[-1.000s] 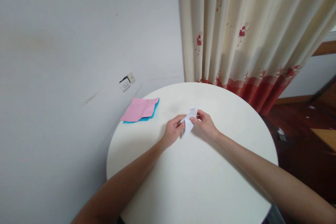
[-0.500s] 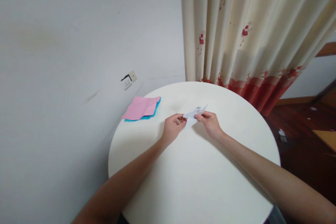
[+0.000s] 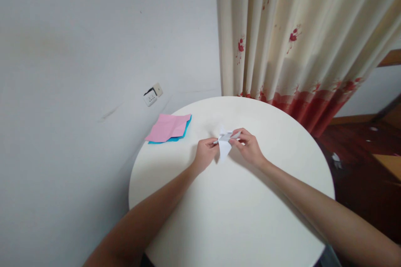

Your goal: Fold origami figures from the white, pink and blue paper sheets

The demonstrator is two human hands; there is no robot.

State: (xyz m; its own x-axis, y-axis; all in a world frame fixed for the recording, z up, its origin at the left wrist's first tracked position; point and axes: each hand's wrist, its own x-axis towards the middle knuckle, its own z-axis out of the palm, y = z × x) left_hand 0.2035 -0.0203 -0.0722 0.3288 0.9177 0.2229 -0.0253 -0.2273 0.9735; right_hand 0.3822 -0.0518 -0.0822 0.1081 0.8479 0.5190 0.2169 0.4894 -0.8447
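Between my two hands is a folded piece of white paper (image 3: 224,147) with several pointed flaps, one of them hanging down toward me. My left hand (image 3: 206,152) pinches its left tip between thumb and fingers. On the other side, my right hand (image 3: 248,147) grips the right part, thumb below and fingers above. The paper is held just over the white round table (image 3: 232,208). Its finer folds are too small to make out.
Pink and blue sheets of paper (image 3: 169,127) lie stacked at the table's left edge. Behind them is a wall with a power socket (image 3: 150,98). A flowered curtain (image 3: 282,50) hangs beyond the table, at the right.
The folded white paper has turned in my hands, so a flap now points down toward me. My fingers have shifted their hold on both ends; the coloured sheets stay put.
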